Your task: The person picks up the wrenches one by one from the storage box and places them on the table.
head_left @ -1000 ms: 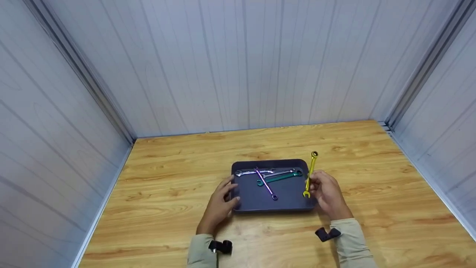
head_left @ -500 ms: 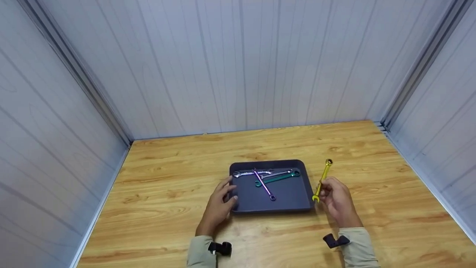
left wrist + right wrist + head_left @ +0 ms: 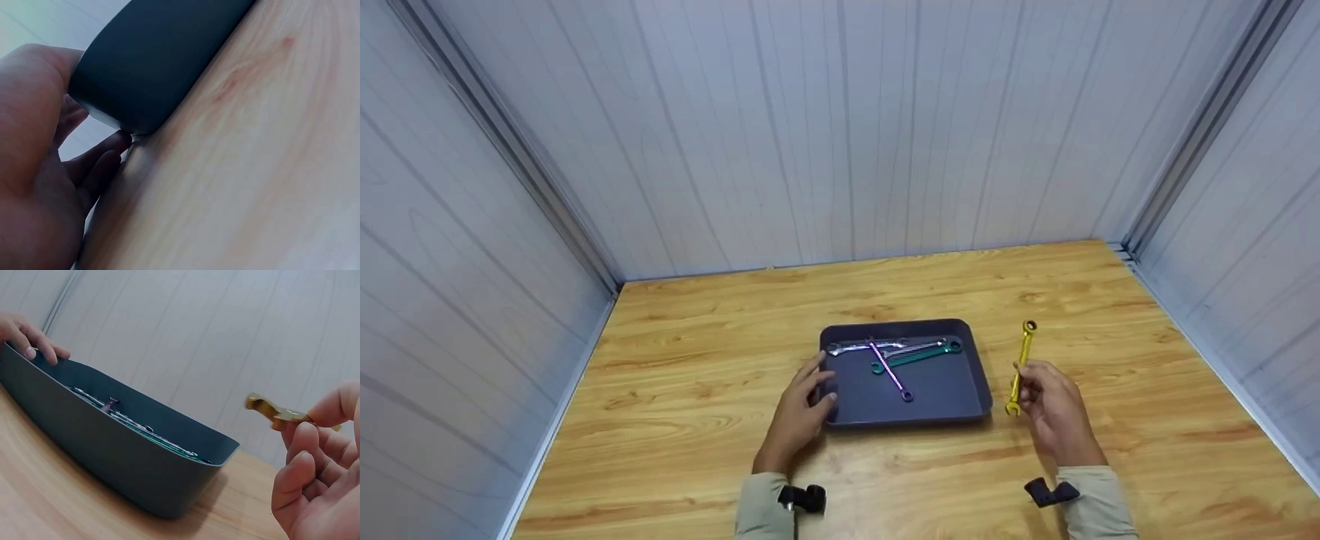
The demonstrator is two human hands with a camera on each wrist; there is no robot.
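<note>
My right hand [image 3: 1059, 411] pinches a yellow combination wrench [image 3: 1025, 351] between thumb and fingers, to the right of a dark grey tray [image 3: 941, 397]. The wrench stands tilted, its ring end up and its open end down. My left hand [image 3: 793, 421] holds the tray's left wall; in the left wrist view the thumb lies over the rim and some fingertips are low against the outside. Inside the tray, a purple wrench [image 3: 891, 369] lies across two silver wrenches, one at the left [image 3: 851, 347] and one further right [image 3: 919, 347], beside a green wrench [image 3: 921, 356].
The tray sits on a wood-grain table [image 3: 697, 360]. Pale panelled walls [image 3: 810, 150] enclose the table at the back and both sides. Each sleeve carries a small black wrist mount, such as the left one [image 3: 804, 498].
My right hand has carried the yellow wrench rightward, from over the tray's right edge to beyond it. The left hand stays at the tray's left side.
</note>
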